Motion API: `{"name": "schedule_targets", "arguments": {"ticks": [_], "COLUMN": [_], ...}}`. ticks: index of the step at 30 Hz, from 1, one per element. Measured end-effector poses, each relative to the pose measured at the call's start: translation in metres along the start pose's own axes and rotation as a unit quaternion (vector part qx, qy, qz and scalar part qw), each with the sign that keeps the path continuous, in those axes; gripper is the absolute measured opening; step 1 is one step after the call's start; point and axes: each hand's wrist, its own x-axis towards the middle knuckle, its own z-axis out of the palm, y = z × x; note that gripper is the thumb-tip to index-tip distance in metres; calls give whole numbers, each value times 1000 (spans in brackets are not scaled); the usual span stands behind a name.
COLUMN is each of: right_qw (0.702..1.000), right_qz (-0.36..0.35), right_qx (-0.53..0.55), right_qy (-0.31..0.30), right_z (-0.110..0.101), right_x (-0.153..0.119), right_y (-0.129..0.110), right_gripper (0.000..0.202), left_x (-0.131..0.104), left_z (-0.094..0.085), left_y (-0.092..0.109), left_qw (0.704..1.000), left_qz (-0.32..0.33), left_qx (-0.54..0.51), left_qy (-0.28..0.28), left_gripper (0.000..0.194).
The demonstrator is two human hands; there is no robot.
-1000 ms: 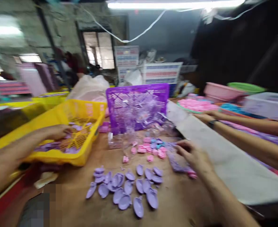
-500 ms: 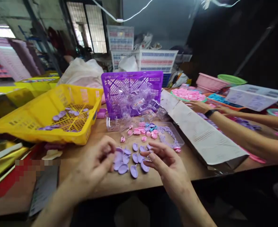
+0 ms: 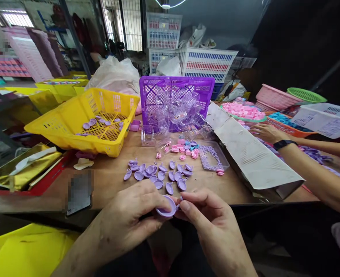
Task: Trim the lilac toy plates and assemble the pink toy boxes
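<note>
My left hand (image 3: pixel 138 215) grips a purple oval dish-like piece (image 3: pixel 166 206) near the table's front edge, its thumb or finger resting in the hollow. Against the right side of that piece, my right hand (image 3: pixel 207 219) pinches a small purple part (image 3: pixel 180 199) between thumb and fingertip. Just beyond both hands lie several loose purple oval pieces (image 3: pixel 170 188) on the brown table (image 3: pixel 112 184). Farther back are small pink pieces (image 3: pixel 175 148) and a clear tray (image 3: pixel 223 154) with tiny lilac parts.
A yellow basket (image 3: pixel 71 143) holds purple pieces at left. Behind the loose parts, clear plastic cases (image 3: pixel 178 111) lean in a purple basket (image 3: pixel 146 82). A cardboard piece (image 3: pixel 253 154) separates another person's arms (image 3: pixel 311 169) at right. A phone (image 3: pixel 80 196) lies front left.
My hands have come together nearer the table's front edge and now hold a purple piece. The view has shifted left and down. More loose purple pieces are visible.
</note>
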Motion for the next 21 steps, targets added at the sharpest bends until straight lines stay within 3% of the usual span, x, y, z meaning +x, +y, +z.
{"name": "schedule_targets", "arguments": {"ticks": [7,14,21], "right_qw": [998,996,994], "right_qz": [-34,-43,-26], "right_qx": [-56,-81,-102], "right_qy": [0,-19,1], "right_z": [4,8,6], "right_x": [-3,-1,-8], "right_y": [-8,-15,2], "right_gripper": [17,13,15], "left_x": [-5,-10,-7], "left_z": [-4,-10,-2], "left_y": [6,7,2], "left_qw": [1000,998,997], "left_qz": [6,3,7], "left_qx": [15,46,64], "left_qy": [-4,-43,-48], "left_gripper": [25,24,22]}}
